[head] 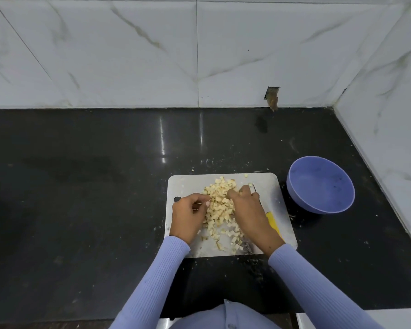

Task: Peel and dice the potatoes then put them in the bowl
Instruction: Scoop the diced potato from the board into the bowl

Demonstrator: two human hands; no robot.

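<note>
Lying on a dark glossy counter point(81, 186) speckled with pale crumbs, a flat pale board point(183, 186) with rounded corners carries a loose heap of potato dice point(220, 205), small, cream-yellow, roughly cubic, spread from the far middle of the board toward its near edge. Left hand point(188, 214) rests at the heap's left side, fingers curled inward with the tips against the dice; whether it grips any pieces cannot be told. Right hand point(246, 205) rests at the heap's right side, fingers curled down into the dice, grip likewise unclear. Just beside the right hand lies a knife point(272, 220) on the board, yellow handle toward the near edge, blade tip showing past the knuckles. Both sleeves point(150, 281) are ribbed lilac knit. Right of the board, apart from it, stands a round blue-violet bowl point(294, 186), smooth, matte, nothing in it but faint specks. White marble-veined tiles point(128, 55) back the counter.
</note>
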